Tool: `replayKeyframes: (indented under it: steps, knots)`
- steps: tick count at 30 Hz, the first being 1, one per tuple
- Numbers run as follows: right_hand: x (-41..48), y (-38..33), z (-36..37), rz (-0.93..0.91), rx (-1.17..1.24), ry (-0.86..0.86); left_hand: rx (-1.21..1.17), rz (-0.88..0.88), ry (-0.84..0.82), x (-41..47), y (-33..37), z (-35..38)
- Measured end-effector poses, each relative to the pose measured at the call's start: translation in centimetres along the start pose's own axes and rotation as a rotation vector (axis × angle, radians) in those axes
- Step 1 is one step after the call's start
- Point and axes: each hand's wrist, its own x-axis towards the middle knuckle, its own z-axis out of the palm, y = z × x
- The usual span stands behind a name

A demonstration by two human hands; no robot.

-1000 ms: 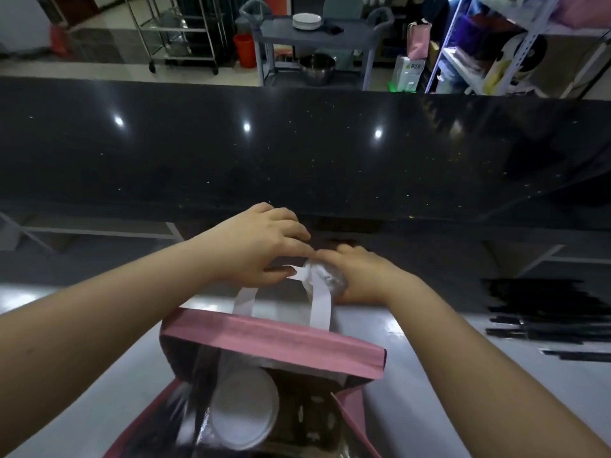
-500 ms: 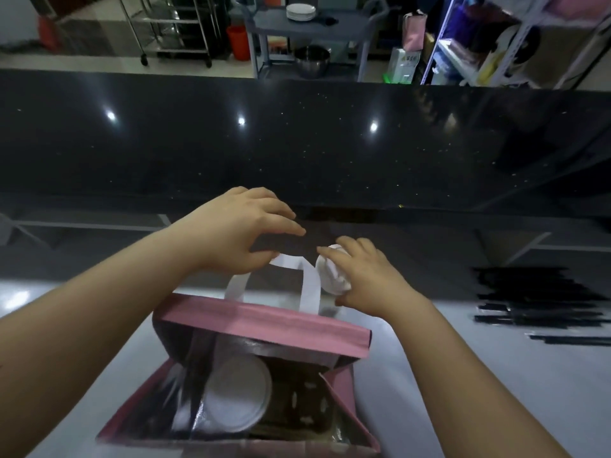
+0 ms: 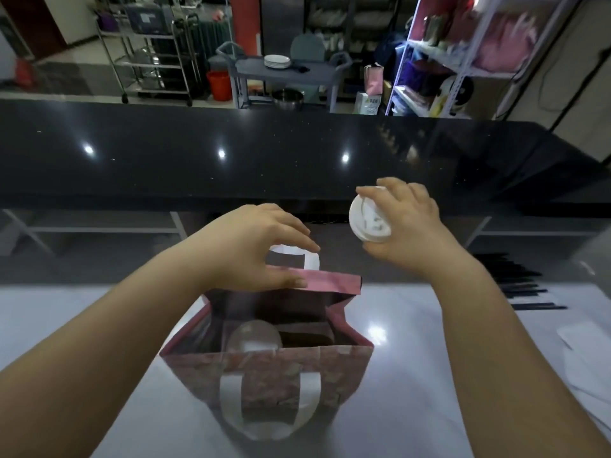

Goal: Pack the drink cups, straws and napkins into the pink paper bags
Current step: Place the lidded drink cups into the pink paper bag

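Pale counter (image 3: 99,325) holds the bag (image 3: 264,375). Your left hand (image 3: 251,249) pinches its flimsy rim (image 3: 330,282). Your right hand (image 3: 406,233) grips the light, probably crushable cup (image 3: 370,221) by its stiffer top.

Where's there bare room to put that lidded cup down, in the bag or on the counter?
Inside the pink bag, the right half beside the domed cup looks open, though dim. Bare counter lies left of the bag, and between it and the black straws, which crowd the far right with the napkins.
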Motion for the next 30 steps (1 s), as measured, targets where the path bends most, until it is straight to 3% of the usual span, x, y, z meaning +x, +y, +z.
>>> replayKeyframes:
  steps: [4, 8, 14, 18, 23, 26, 30]
  knots:
    - [-1.0, -3.1, -3.3, -0.029, 0.06, 0.046, -0.029, -0.005, 0.025, -2.8, 1.2, 0.2]
    - [-2.6, -6.6, -5.8, -0.068, 0.296, 0.022, -0.057, -0.065, -0.025, -5.4, 1.6, 0.8]
    - [-5.6, -10.6, -5.8, -0.095, 0.543, -0.163, -0.138, -0.233, -0.172, -7.2, 1.5, 3.1]
    - [-7.3, -12.9, -3.6, -0.094, 0.447, -0.214, -0.184, -0.211, -0.105, -8.0, 1.7, 4.2]
    - [-9.0, -14.7, 0.4, -0.05, 0.195, -0.287, -0.024, -0.255, -0.1, -8.4, 2.6, 5.3]
    - [-9.6, -14.2, 2.1, -0.018, 0.121, -0.313, 0.105, -0.295, -0.141, -8.9, 3.0, 6.3]
    - [-9.8, -12.4, 3.5, 0.058, -0.135, -0.368, 0.06, -0.296, -0.106, -9.6, 2.9, 6.9]
